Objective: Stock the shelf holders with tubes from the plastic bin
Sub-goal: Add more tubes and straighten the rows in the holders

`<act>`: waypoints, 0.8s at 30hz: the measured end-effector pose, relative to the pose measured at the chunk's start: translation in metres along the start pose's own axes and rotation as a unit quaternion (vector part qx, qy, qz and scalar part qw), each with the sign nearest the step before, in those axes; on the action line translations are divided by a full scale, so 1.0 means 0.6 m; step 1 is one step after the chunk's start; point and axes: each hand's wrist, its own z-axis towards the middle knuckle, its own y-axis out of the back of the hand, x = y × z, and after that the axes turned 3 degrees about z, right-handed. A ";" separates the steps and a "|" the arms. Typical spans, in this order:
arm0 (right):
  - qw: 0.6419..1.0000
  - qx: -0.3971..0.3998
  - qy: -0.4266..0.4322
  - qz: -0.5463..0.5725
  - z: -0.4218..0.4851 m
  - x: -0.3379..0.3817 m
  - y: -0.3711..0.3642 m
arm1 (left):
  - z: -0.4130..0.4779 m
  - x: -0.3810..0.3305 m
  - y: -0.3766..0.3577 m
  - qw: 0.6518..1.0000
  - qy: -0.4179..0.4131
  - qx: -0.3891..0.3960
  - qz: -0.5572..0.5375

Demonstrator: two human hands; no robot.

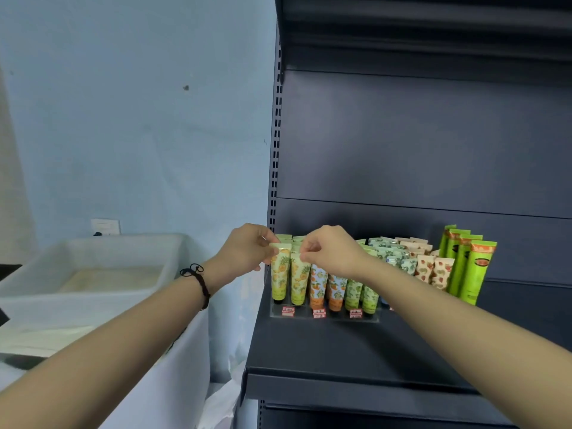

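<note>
Left hand [247, 250] and right hand [332, 253], close together, each seem to pinch a front yellow tube [281, 274] by its crimped top; ease both straight down into the clear holder [325, 314] beneath them.

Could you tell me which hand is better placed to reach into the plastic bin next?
Left, probably. The left hand is nearer the plastic bin, which stands left of the shelf; the right hand would have to reach across.

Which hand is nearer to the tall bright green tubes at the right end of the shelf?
Right. The right hand is left of the tall green tubes, several rows away; the left hand is further left. Both pinch yellow tubes.
</note>
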 end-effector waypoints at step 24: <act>0.999 -0.002 0.012 -0.032 0.025 -0.028 -0.007 | 0.006 0.008 -0.033 0.999 0.011 0.011 0.044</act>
